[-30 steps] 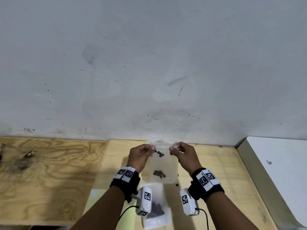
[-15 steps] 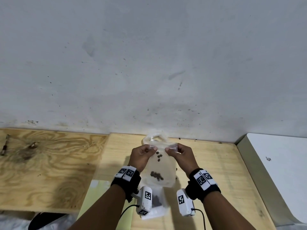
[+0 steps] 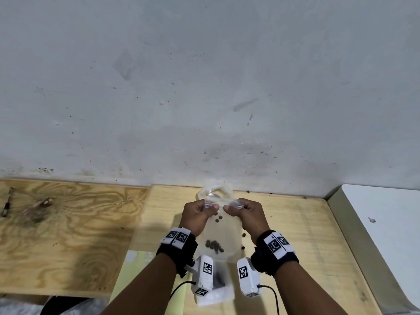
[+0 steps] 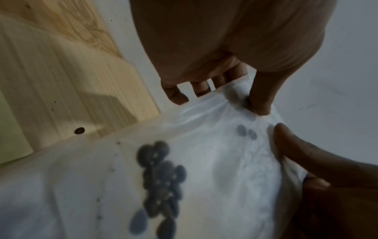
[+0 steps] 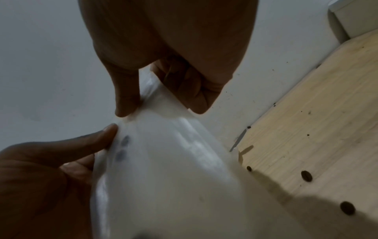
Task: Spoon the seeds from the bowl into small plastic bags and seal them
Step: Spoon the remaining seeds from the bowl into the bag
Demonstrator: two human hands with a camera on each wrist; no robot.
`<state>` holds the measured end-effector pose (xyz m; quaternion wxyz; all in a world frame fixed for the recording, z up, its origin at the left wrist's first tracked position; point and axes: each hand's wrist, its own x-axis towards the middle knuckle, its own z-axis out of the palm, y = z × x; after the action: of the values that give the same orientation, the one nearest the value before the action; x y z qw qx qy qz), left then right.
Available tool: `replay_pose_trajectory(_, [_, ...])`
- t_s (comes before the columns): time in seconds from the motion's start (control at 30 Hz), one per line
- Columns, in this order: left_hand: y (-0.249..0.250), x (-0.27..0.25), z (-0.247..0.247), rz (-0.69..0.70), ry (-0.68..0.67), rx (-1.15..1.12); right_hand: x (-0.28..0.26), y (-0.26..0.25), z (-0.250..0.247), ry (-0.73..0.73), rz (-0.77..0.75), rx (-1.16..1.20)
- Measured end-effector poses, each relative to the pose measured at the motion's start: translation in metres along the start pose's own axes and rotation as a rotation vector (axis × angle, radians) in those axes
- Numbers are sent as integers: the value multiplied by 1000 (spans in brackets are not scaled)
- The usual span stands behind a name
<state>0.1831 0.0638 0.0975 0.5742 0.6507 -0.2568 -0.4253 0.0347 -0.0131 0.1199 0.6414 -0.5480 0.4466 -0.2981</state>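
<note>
A small clear plastic bag point(image 3: 223, 230) hangs above the table with a cluster of dark seeds point(image 3: 214, 246) near its bottom and a few more up by its mouth. My left hand point(image 3: 210, 206) pinches the bag's top edge on the left and my right hand point(image 3: 229, 209) pinches it on the right, thumbs nearly meeting. In the left wrist view my left hand point(image 4: 251, 103) pinches the bag point(image 4: 214, 161) over the seeds point(image 4: 161, 174). The right wrist view has my right hand point(image 5: 147, 100) on the bag point(image 5: 174, 161). A clear bowl point(image 3: 213, 192) stands behind my hands.
Another bag holding seeds point(image 3: 219, 283) lies on the light wooden table point(image 3: 295, 235) under my wrists. Loose seeds point(image 3: 243, 235) dot the table to the right. A white box point(image 3: 375, 223) stands at the right, darker plywood point(image 3: 68, 223) at the left, a grey wall behind.
My two hands have drawn closer together along the bag's top edge. The bag has tilted slightly, and the bowl behind it has come into view.
</note>
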Motion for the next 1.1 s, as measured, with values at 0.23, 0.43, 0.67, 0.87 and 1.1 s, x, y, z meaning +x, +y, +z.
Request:
replay_pose_trajectory(0.23, [2,3,-10,-62,-5,-153,6,1,-11,44,124,6])
replay_pose_trajectory(0.43, [-8,4,-13,-39,10,-128,0,-1,-7,49,64,3])
replay_pose_trajectory(0.67, [-7,-11,-18,-100,-29,-198,-13,24,-4,-28,27,-90])
replay_pose_trajectory(0.87, [-11,-35,-29,-43,131,-158,-18,42,9,-57,-81,-136])
replay_pose_trajectory(1.1, [-44,-63,-72,-126,174,-153,-20,63,47,-24,8,-110])
